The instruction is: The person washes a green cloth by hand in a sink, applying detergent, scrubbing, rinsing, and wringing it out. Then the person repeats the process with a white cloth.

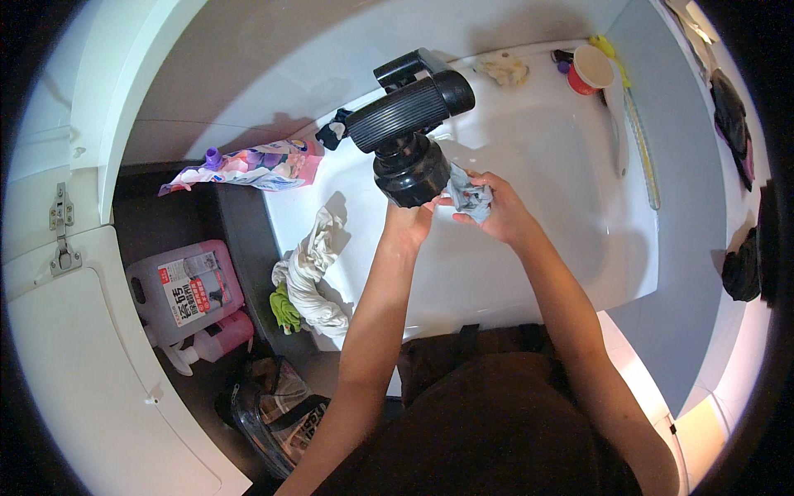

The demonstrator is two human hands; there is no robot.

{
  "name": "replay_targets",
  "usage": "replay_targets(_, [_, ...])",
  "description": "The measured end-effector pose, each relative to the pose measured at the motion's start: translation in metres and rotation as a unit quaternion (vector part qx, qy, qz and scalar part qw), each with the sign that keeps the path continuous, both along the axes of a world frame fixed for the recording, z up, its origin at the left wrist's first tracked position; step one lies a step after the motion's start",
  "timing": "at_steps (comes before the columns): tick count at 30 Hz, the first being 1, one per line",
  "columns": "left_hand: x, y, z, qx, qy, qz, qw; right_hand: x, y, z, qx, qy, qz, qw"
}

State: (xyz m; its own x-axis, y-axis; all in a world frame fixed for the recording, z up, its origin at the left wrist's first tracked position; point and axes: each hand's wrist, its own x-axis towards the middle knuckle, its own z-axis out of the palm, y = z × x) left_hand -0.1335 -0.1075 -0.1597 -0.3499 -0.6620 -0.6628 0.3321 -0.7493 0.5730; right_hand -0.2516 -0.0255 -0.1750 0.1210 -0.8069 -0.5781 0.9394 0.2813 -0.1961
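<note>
A light grey-blue wet-looking cloth [471, 195] is bunched in my right hand [501, 208], over a white basin [527, 248]. My left hand [412, 220] is beneath the head of a black faucet [409, 124], close to the cloth's left end. The faucet hides most of its fingers, so its hold on the cloth cannot be made out. A twisted white cloth [313, 279] lies over the basin's left edge, beside a bright green cloth [285, 309].
A pink refill pouch [260, 164] lies at the back left, near a dark cloth [334, 130]. A pale crumpled cloth [504, 67] and a red-and-white cup [589, 69] are at the far rim. Left, an open cabinet door [68, 366] stands beside a pink jug [186, 291] and a spray bottle [214, 338].
</note>
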Motion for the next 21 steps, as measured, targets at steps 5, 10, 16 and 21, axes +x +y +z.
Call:
replay_targets(5, [0.004,0.008,-0.029,-0.005,-0.018,0.028,0.999,0.009,0.004,-0.005,-0.075,0.418,-0.025,0.905])
replay_targets(10, [-0.001,0.010,-0.075,0.093,0.162,-0.023,0.982,0.056,0.018,0.029,-0.161,0.779,-0.018,0.606])
replay_targets(16, [-0.041,0.049,0.004,0.091,-0.075,-0.011,0.993,0.014,-0.027,0.002,0.078,0.806,-0.030,0.586])
replay_targets(21, [-0.014,0.030,-0.051,0.081,-0.007,0.032,0.996,0.043,-0.007,0.012,-0.053,0.804,-0.088,0.586])
